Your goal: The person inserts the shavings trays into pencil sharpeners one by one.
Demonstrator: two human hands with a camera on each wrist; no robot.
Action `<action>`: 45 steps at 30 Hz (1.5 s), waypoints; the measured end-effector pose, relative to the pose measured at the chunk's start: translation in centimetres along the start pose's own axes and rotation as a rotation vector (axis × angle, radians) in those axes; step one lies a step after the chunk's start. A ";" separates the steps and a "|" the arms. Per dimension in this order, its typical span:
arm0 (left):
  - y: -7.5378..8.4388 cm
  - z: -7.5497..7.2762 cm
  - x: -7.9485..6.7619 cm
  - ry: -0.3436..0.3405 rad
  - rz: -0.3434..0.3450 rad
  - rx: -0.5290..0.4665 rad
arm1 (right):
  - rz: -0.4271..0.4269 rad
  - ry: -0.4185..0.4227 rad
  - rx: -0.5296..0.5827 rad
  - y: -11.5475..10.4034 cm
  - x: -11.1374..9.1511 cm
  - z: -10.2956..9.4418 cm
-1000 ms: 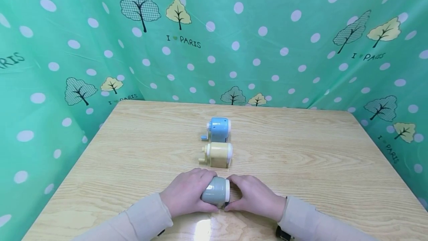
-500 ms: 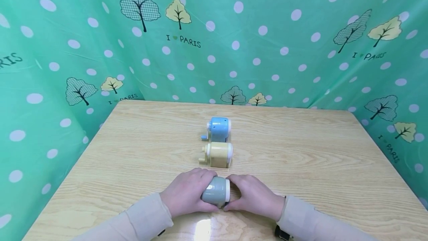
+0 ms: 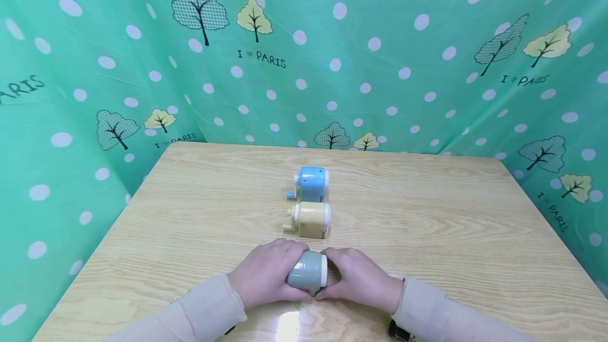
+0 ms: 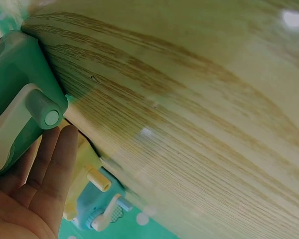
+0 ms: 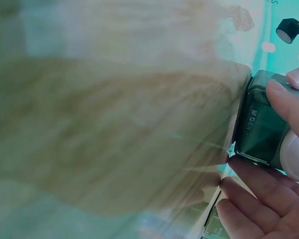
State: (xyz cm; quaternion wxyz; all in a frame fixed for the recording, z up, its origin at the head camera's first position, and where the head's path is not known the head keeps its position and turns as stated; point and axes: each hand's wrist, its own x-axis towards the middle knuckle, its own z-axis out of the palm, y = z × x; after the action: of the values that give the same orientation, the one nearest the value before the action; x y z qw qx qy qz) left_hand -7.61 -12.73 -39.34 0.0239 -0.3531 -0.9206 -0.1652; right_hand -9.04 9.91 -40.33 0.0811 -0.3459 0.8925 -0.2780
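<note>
A grey-green crank pencil sharpener (image 3: 306,272) stands on the table close to the person, gripped from both sides. My left hand (image 3: 269,272) wraps its left side, covering the crank in the head view. In the left wrist view the crank handle (image 4: 42,110) shows beside the straight fingers (image 4: 55,167). My right hand (image 3: 360,277) holds the lower part at the white-faced right end, thumb on the near side, fingers on the far side. The right wrist view shows the thumb (image 5: 290,105) on the dark lower body (image 5: 263,127), beside the round white face (image 5: 295,155).
Straight behind stand a yellow crank sharpener (image 3: 312,220) and, farther back, a blue one (image 3: 312,182), in line with the held one. All rest on a wood-grain table (image 3: 427,215). A green dotted curtain (image 3: 380,83) hangs behind and along the sides.
The right hand has edged very slightly left along the grey-green sharpener. The left hand and the other two sharpeners keep their places.
</note>
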 end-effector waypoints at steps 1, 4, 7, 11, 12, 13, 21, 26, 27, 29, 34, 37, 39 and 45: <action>0.0 0.0 0.0 0.002 0.002 0.000 | 0.001 -0.001 -0.001 0.0 0.0 0.0; 0.0 0.0 0.1 0.005 0.004 -0.003 | 0.008 -0.008 0.002 -0.1 0.1 0.1; 0.1 0.0 0.1 0.002 0.001 -0.007 | 0.012 -0.013 0.004 -0.1 0.2 0.1; 0.0 0.0 0.1 -0.001 -0.004 -0.011 | 0.013 -0.017 0.009 -0.1 0.2 0.0; 0.0 0.0 0.1 -0.002 -0.005 -0.012 | 0.014 -0.017 0.009 -0.1 0.2 0.0; 0.0 0.0 0.1 -0.002 -0.005 -0.011 | 0.015 -0.016 0.008 -0.1 0.2 0.0; -0.1 0.0 -0.1 -0.001 -0.007 -0.007 | 0.023 -0.016 0.005 -0.4 0.4 0.1; -0.1 0.0 -0.1 0.004 0.000 -0.008 | 0.027 -0.016 0.007 -0.4 0.4 0.1; -0.2 0.0 -0.1 0.003 0.002 -0.008 | 0.028 -0.016 0.008 -0.5 0.4 0.1; -0.2 0.0 -0.1 0.002 0.004 -0.008 | 0.026 -0.013 0.008 -0.5 0.4 0.1; -0.2 -0.2 -0.1 -0.018 0.001 -0.006 | 0.014 -0.012 0.018 -0.5 0.4 0.0; -0.2 -0.3 -0.1 -0.040 -0.015 -0.013 | 0.022 -0.028 0.024 -0.6 0.3 0.0; -0.1 -0.4 -0.2 -0.052 -0.029 -0.017 | 0.032 -0.042 0.026 -0.6 0.1 -0.1; 0.1 -0.8 -0.3 -0.055 -0.042 -0.024 | 0.049 -0.062 0.027 -1.1 -0.7 -0.4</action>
State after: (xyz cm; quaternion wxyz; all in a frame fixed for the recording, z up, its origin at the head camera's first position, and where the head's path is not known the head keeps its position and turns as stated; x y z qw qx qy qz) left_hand -7.38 -13.08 -38.65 -0.0093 -0.3383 -0.9261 -0.1670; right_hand -8.02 9.82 -39.44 0.1201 -0.3312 0.8939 -0.2772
